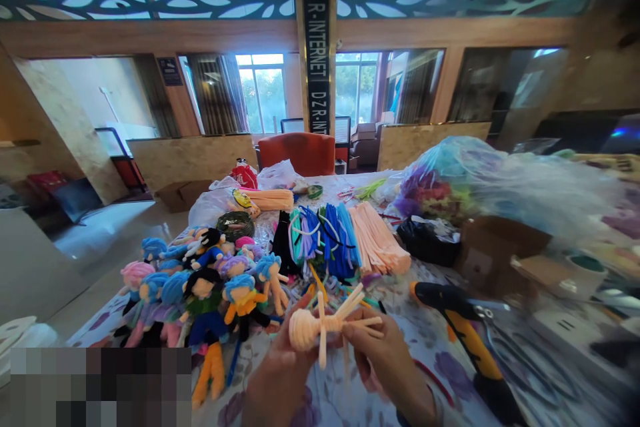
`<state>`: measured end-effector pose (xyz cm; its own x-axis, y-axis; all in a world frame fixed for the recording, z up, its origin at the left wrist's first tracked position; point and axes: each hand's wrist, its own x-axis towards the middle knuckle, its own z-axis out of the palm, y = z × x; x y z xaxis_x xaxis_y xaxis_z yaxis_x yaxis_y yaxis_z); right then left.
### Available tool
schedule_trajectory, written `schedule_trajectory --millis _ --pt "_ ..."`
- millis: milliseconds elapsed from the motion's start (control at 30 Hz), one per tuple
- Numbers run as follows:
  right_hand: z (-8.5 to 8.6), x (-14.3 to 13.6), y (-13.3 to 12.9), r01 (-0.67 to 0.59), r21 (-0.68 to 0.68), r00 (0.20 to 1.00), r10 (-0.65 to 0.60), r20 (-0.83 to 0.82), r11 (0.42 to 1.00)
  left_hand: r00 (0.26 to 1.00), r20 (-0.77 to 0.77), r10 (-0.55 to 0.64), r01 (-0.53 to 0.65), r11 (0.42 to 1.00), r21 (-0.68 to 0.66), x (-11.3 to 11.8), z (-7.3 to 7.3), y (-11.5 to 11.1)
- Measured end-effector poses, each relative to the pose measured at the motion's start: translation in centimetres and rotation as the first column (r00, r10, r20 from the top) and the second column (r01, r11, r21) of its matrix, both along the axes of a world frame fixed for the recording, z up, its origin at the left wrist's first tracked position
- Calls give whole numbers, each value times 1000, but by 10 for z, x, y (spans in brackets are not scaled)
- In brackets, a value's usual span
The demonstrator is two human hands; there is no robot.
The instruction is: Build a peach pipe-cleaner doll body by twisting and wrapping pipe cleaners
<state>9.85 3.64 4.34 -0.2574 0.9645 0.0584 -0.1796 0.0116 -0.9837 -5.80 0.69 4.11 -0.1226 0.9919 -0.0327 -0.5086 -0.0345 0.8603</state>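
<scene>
Peach pipe-cleaner figure (320,327), one; two hands (280,373) (385,360) holding.

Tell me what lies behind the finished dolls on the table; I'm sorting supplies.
Behind the dolls sit a dark green spool, a peach pipe-cleaner bundle and white plastic bags. The dolls and bags cover whatever lies beneath them.

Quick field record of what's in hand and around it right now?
held: peach pipe-cleaner figure, wound head, loose limb ends
left hand: grips the wound head
right hand: pinches the limb strands
left of hands: finished dolls
behind: pipe-cleaner bundles
right: glue gun, lying on floral tablecloth
</scene>
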Motion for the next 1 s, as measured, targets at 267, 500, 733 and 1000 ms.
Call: schedule_trajectory --millis 267,500,733,1000 --pt "11 8 3 -194 28 981 193 22 981 923 -264 -279 268 960 -76 -4 15 2" --pt "5 9 8 -246 -6 969 246 24 969 903 -304 -303 277 953 -124 1 -10 2" --pt "0 3 7 -203 53 979 202 26 978 974 -204 -101 75 989 -131 11 -21 4" --pt "-3 2 6 -104 25 977 97 191 994 988 -131 -81 58 984 -171 14 -21 3"
